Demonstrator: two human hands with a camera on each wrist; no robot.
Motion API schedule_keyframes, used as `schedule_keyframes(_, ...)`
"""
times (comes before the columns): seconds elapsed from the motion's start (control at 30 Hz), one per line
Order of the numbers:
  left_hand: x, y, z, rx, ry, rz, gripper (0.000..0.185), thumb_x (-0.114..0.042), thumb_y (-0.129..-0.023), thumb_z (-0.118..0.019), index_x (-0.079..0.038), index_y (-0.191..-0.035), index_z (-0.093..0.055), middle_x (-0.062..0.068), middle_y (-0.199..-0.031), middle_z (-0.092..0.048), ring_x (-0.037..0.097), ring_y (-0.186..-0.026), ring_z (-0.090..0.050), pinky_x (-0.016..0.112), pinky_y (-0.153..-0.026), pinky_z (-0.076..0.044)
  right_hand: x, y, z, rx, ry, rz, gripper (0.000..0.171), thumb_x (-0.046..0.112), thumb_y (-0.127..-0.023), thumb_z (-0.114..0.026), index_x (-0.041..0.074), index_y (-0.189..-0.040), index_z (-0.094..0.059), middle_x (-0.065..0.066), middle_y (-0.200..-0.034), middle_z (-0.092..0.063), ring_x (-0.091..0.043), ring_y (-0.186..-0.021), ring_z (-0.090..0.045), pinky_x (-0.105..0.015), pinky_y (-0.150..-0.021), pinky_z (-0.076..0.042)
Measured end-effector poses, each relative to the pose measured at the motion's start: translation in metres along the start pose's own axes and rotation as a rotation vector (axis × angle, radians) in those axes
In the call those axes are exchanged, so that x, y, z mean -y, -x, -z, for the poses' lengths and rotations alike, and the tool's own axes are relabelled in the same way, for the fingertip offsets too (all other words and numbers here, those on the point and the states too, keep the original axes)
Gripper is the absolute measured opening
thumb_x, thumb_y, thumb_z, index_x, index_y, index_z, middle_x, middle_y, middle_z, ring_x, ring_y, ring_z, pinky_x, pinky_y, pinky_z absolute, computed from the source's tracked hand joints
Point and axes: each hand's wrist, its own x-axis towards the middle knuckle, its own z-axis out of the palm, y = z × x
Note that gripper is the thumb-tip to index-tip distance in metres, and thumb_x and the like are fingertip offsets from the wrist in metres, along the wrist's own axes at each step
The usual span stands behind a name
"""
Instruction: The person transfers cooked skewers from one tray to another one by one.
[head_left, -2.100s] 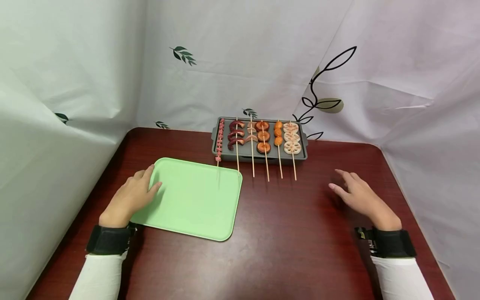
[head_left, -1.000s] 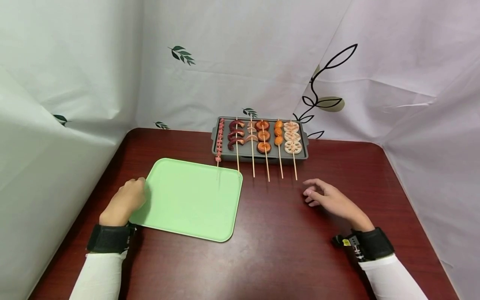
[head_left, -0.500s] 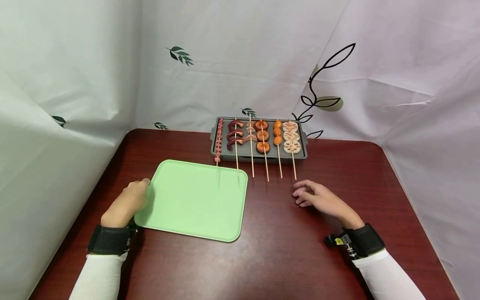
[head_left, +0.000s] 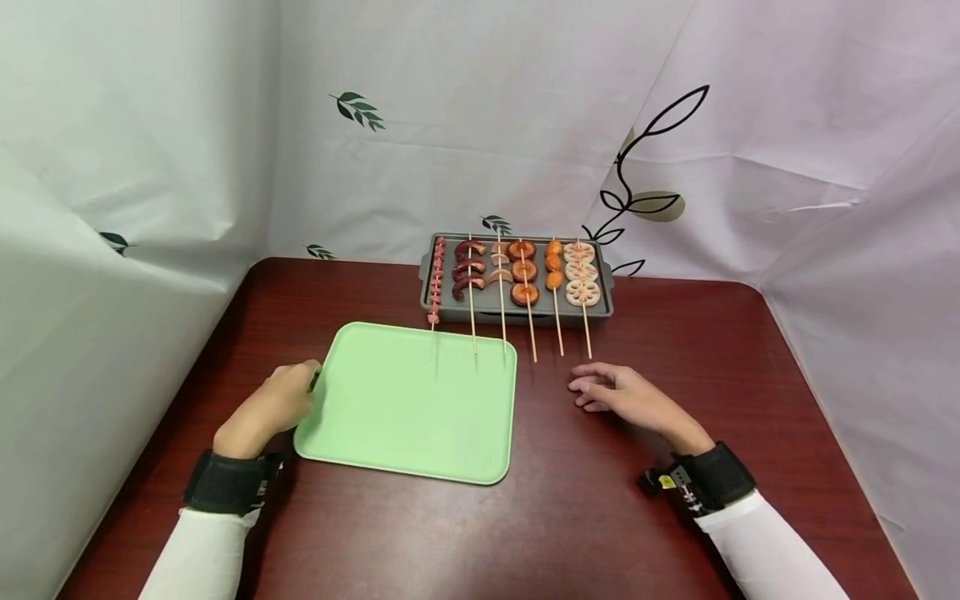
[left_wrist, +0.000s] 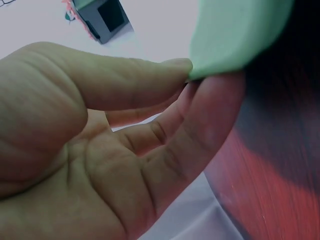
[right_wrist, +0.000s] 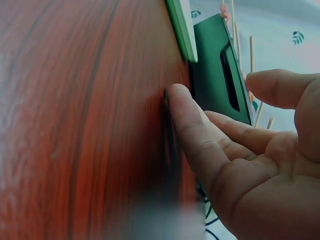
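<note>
Head view: our left hand [head_left: 273, 406] pinches the green tray's [head_left: 408, 400] 9 o'clock rim, positioning it under the skewers [head_left: 525, 287]; our right hand [head_left: 618, 396], relaxed on the tabletop [head_left: 600, 500], likely lifts one next.

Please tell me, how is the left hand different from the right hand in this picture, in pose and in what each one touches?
The left hand pinches the left edge of the green tray between thumb and fingers; the right hand holds nothing. The left hand's fingers are curled, while the right hand's are relaxed, fingertips on the table. The right hand lies near the skewer ends; the left hand lies farther from them. Both wear a black wrist strap and a white sleeve.
</note>
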Motion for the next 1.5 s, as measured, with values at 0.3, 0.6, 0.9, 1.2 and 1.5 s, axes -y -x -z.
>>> schedule_keyframes(0.3, -0.009, -0.004, -0.005, -0.051, 0.009, -0.102, 0.017, 0.008, -0.09, -0.059, 0.008, -0.107, -0.06, 0.007, -0.078, -0.053, 0.024, -0.076, -0.051, 0.034, -0.065, -0.047, 0.006, -0.008, -0.009, 0.017, -0.015, -0.017, 0.044, 0.01, -0.109, -0.052, -0.012, -0.147, -0.045, -0.029, -0.129, -0.066, -0.026, -0.107, -0.072, -0.034, -0.089, -0.065)
schedule_keyframes(0.6, -0.018, -0.006, -0.006, 0.024, 0.069, -0.101, 0.029, 0.005, -0.094, -0.061, 0.013, -0.123, -0.057, 0.007, -0.075, -0.059, 0.018, -0.067, -0.058, 0.031, -0.062, -0.051, 0.008, -0.013, -0.018, 0.011, -0.091, -0.014, 0.047, 0.005, -0.105, -0.056, -0.015, -0.145, -0.045, -0.031, -0.125, -0.066, -0.026, -0.104, -0.072, -0.034, -0.088, -0.065)
schedule_keyframes(0.9, -0.031, -0.005, -0.013, 0.059, 0.125, -0.106, 0.033, 0.004, -0.096, -0.064, 0.012, -0.126, -0.056, 0.006, -0.072, -0.059, 0.013, -0.053, -0.06, 0.028, -0.058, -0.053, 0.015, -0.02, -0.037, -0.097, -0.054, -0.061, 0.042, 0.004, -0.1, -0.06, -0.013, -0.138, -0.052, -0.021, -0.106, -0.069, -0.019, -0.089, -0.073, -0.031, -0.08, -0.067)
schedule_keyframes(1.2, -0.036, -0.007, -0.017, 0.06, 0.149, -0.109, 0.025, 0.005, -0.095, -0.065, 0.009, -0.118, -0.058, 0.007, -0.071, -0.057, 0.014, -0.051, -0.062, 0.028, -0.056, -0.055, 0.023, -0.02, -0.049, -0.216, 0.23, -0.068, 0.04, 0.011, -0.093, -0.072, -0.006, -0.128, -0.06, -0.007, -0.091, -0.07, -0.013, -0.07, -0.071, -0.029, -0.069, -0.063)
schedule_keyframes(1.5, -0.043, -0.009, -0.019, 0.072, 0.161, -0.114, 0.022, 0.003, -0.095, -0.067, 0.007, -0.114, -0.058, 0.007, -0.072, -0.058, 0.014, -0.052, -0.063, 0.028, -0.055, -0.055, 0.026, -0.016, -0.048, -0.268, 0.418, -0.035, 0.034, 0.009, -0.09, -0.077, -0.004, -0.118, -0.063, -0.004, -0.087, -0.065, -0.011, -0.07, -0.061, -0.026, -0.068, -0.051)
